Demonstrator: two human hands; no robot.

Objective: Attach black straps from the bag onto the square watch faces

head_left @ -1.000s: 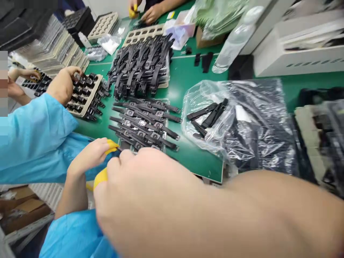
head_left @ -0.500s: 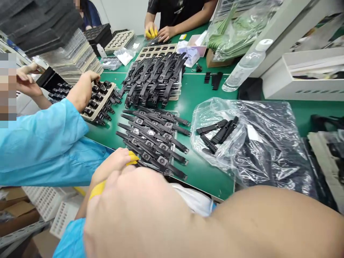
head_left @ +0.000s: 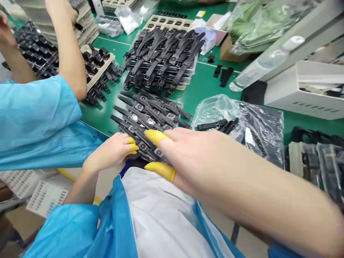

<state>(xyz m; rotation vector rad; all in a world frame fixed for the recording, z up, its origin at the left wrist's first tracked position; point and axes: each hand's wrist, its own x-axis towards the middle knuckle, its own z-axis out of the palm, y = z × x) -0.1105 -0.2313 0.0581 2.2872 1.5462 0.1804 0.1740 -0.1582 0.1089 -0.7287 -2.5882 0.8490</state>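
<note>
Black smartwatches (head_left: 150,122) lie in slanting rows on a tray in front of me, sensor backs up and straps stretched out. My left hand (head_left: 114,148), with yellow finger cots, is closed at the near left edge of these watches; what its fingers hold is hidden. At the near right corner my right hand (head_left: 185,152) is over the watches. Its thumb and forefinger, both in yellow finger cots, are spread apart, with watch ends showing between them. Behind these rows, a higher stack of watch trays (head_left: 163,59) has straps hanging over its front.
At left, a co-worker's arm (head_left: 68,53) in a blue sleeve reaches over a beige tray (head_left: 103,73) of watches. To the right lie a clear plastic bag (head_left: 209,109) with loose straps (head_left: 213,124), a water bottle (head_left: 266,66) and a white box (head_left: 311,96).
My right hand has moved from close before the camera to the near right of the watches. My left hand stays at their near left edge. The view has tilted downward.
</note>
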